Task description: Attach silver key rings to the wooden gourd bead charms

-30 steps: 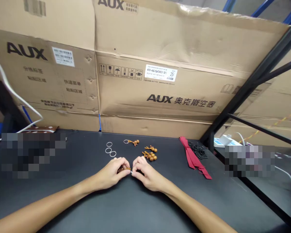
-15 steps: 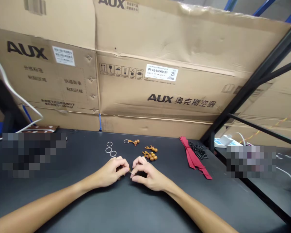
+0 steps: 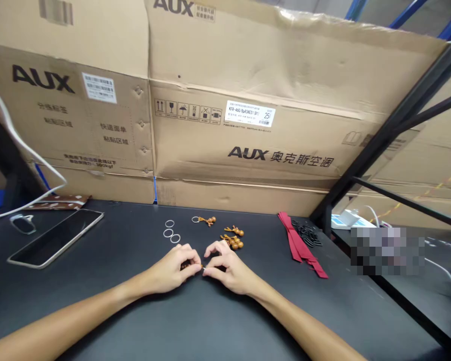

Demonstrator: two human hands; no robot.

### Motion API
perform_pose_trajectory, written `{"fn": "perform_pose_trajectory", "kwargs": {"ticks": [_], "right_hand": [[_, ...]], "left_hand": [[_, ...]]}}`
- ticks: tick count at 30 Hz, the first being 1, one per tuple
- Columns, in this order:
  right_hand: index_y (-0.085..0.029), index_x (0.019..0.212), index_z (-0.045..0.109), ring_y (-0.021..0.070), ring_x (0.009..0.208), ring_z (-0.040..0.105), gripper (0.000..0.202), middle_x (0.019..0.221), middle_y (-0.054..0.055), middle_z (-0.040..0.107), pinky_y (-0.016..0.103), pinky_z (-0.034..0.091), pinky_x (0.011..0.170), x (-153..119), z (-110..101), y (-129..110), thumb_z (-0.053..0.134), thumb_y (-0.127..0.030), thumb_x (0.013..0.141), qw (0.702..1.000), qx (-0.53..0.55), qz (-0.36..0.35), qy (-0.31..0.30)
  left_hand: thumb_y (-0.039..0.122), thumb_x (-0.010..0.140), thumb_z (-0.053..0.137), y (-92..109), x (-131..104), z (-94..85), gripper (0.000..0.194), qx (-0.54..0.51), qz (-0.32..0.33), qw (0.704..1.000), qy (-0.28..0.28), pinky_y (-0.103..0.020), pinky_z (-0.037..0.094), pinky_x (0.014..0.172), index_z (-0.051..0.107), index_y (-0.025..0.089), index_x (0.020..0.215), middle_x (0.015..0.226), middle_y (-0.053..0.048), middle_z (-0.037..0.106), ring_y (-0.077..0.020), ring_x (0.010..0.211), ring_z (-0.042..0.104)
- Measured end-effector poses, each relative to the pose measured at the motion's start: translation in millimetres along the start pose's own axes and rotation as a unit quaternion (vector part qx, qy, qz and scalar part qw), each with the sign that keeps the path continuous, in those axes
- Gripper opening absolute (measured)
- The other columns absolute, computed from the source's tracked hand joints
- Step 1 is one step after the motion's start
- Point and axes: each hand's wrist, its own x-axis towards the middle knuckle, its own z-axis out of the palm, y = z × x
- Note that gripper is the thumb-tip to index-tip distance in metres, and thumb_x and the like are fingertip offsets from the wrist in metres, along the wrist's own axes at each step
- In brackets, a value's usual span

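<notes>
- Across the background, upright brown printed cardboard [image 3: 248, 65], walling off the back.
- Underneath, a black tabletop [image 3: 165, 326].
- Slanting up at right, a black metal frame [image 3: 383, 133]; beyond it, a pixelated patch [image 3: 387, 250], contents hidden.
- Over the table's middle, left hand [image 3: 171, 271] with curled fingers, pinching a brown beaded charm [image 3: 185, 264], mostly covered; facing it, right hand [image 3: 231, 268], thumb and forefinger closed on a metal ring [image 3: 204, 268] right at the charm's end. Cannot tell whether ring and charm are joined.
- Far left, a dark phone [image 3: 58, 238], lying flat; well apart at right, dark red strips [image 3: 299, 245].
- Behind the phone, a white cable [image 3: 64, 181] and brown patterned pouch [image 3: 67, 201]; near them, glasses [image 3: 23, 224].
- Beside the strips, a heap of small black pieces [image 3: 308, 234].
- Just beyond the right hand, loose charms [image 3: 236, 244]; farther back, a ringed charm [image 3: 210, 220].
- Near the left hand, three loose rings [image 3: 175, 243].
- Since half a second ago: left-side pixelation gone, phone and glasses uncovered; less of the held ring showing; loose charms and rings unmoved.
</notes>
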Motion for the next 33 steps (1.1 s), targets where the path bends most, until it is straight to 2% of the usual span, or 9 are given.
{"fn": "perform_pose_trajectory", "kwargs": {"ticks": [4,9,13,17,21,24,29,33], "right_hand": [[-0.023,0.089,0.073,0.0185,0.102,0.050,0.008,0.106,0.005,0.056,0.039,0.040,0.099,0,-2,1,0.066,-0.027,0.089,1.000,0.010,-0.008,-0.012],[-0.024,0.093,0.072,0.0184,0.107,0.050,0.008,0.112,0.005,0.055,0.039,0.039,0.101,-1,-7,2,0.066,-0.025,0.089,0.999,0.024,-0.015,-0.026],[-0.023,0.090,0.071,0.0189,0.105,0.049,0.006,0.110,0.005,0.057,0.039,0.039,0.099,0,-4,2,0.066,-0.022,0.089,0.999,-0.006,-0.038,-0.012],[-0.021,0.084,0.069,0.0191,0.097,0.049,0.011,0.101,0.005,0.057,0.038,0.042,0.092,1,0,2,0.061,-0.020,0.091,0.998,-0.034,-0.054,0.014],[-0.020,0.084,0.065,0.0192,0.094,0.049,0.014,0.098,0.006,0.053,0.037,0.044,0.089,1,3,0,0.055,-0.020,0.094,0.997,-0.044,-0.042,0.043],[-0.019,0.082,0.062,0.0184,0.091,0.049,0.014,0.096,0.005,0.053,0.036,0.044,0.088,1,3,-1,0.056,-0.021,0.094,0.997,-0.044,-0.035,0.045],[-0.020,0.091,0.066,0.0179,0.090,0.049,0.007,0.094,0.005,0.054,0.033,0.045,0.086,1,1,1,0.065,-0.027,0.090,0.997,-0.057,-0.053,0.021],[-0.021,0.097,0.070,0.0184,0.092,0.049,0.012,0.096,0.006,0.059,0.034,0.045,0.088,0,-1,6,0.060,-0.026,0.093,0.992,-0.091,-0.092,0.013]], "left_hand": [[0.036,0.095,0.046,-1,1,-2.5,0.026,-0.064,-0.034,0.997,-0.021,-0.024,0.045,0.062,0.061,0.018,0.083,0.079,0.001,0.057,-0.0106,0.058,0.053],[0.039,0.095,0.046,0,3,-5.8,0.027,-0.104,-0.054,0.993,-0.027,-0.023,0.045,0.063,0.057,0.018,0.082,0.077,0.002,0.054,-0.0111,0.061,0.054],[0.038,0.095,0.045,0,3,-6.2,0.026,-0.112,-0.060,0.991,-0.033,-0.023,0.044,0.063,0.056,0.018,0.082,0.077,0.002,0.055,-0.0113,0.061,0.053],[0.035,0.096,0.044,2,3,-4.7,0.026,-0.063,-0.045,0.997,-0.022,-0.025,0.044,0.066,0.058,0.018,0.082,0.077,0.001,0.057,-0.0121,0.062,0.053],[0.031,0.097,0.043,3,0,-1.1,0.024,0.027,0.008,1.000,0.002,-0.029,0.043,0.078,0.062,0.020,0.086,0.081,-0.001,0.060,-0.0172,0.078,0.054],[0.031,0.097,0.043,2,-1,0.2,0.023,0.038,0.018,0.999,0.009,-0.030,0.042,0.080,0.063,0.021,0.089,0.085,-0.002,0.061,-0.0183,0.083,0.054],[0.035,0.098,0.041,2,1,-3.8,0.027,-0.027,-0.035,0.999,-0.021,-0.026,0.044,0.070,0.060,0.020,0.085,0.077,0.001,0.058,-0.0146,0.069,0.055],[0.037,0.098,0.041,2,3,-6.7,0.028,-0.066,-0.048,0.996,-0.035,-0.024,0.044,0.066,0.057,0.019,0.084,0.079,0.002,0.056,-0.0114,0.063,0.054]]}}
